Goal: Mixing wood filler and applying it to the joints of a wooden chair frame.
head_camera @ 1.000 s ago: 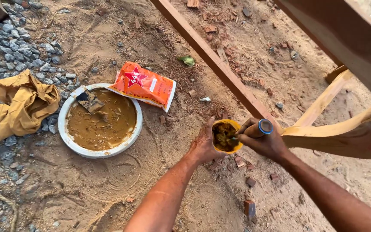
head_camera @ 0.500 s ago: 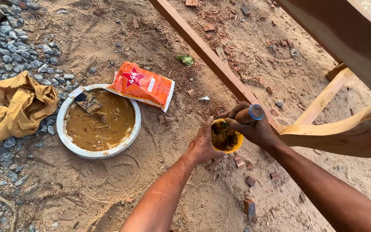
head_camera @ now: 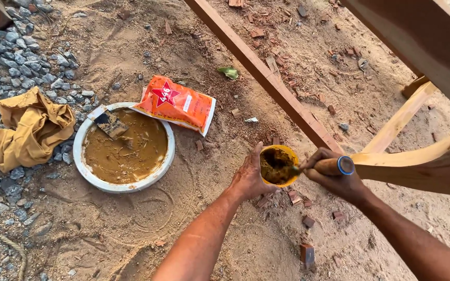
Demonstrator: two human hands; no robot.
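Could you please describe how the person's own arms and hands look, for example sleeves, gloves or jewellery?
Both forearms are bare up to the picture's edge: no sleeves show. The left hand and the right hand wear no gloves, and I see no watch, ring or bracelet. Both arms look lean, and the hands look dusty and smeared in places. The upper arms are out of view.

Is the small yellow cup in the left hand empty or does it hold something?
Not empty. The yellow cup, gripped by the left hand, shows brown paste inside, and the tool in the right hand dips into it.
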